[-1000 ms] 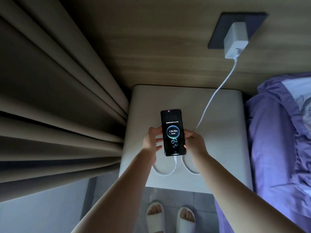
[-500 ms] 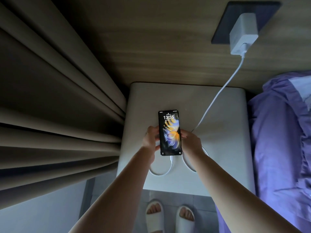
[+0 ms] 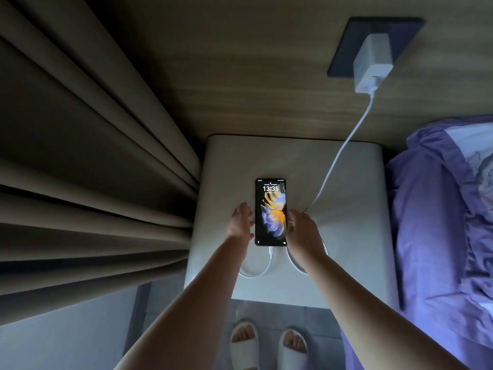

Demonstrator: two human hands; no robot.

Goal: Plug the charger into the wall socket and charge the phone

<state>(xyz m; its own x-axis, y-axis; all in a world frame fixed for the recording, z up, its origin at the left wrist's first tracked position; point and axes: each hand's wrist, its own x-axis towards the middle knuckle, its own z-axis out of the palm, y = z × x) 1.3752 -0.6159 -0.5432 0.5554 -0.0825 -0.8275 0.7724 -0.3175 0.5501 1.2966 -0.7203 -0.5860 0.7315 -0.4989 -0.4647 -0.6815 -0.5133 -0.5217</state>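
Observation:
The phone (image 3: 270, 212) lies screen up on the pale nightstand (image 3: 349, 236), its lock screen lit and showing 13:35. A white cable (image 3: 338, 153) runs from its bottom end, loops on the nightstand and rises to the white charger (image 3: 372, 68). The charger sits plugged into the dark wall socket (image 3: 352, 41). My left hand (image 3: 240, 222) is beside the phone's left edge, fingers spread, a small gap between them and the phone. My right hand (image 3: 304, 231) rests against the phone's right edge with its fingers curled on it.
Heavy beige curtains (image 3: 93, 182) hang close on the left of the nightstand. A bed with purple bedding (image 3: 440, 222) borders it on the right. A wood-panelled wall (image 3: 253, 76) is behind. My feet in white slippers (image 3: 244, 343) stand on the tiled floor below.
The phone went down from my hands onto the nightstand, and its screen changed from the charging animation to the lock screen. My left hand's fingers have come off its edge.

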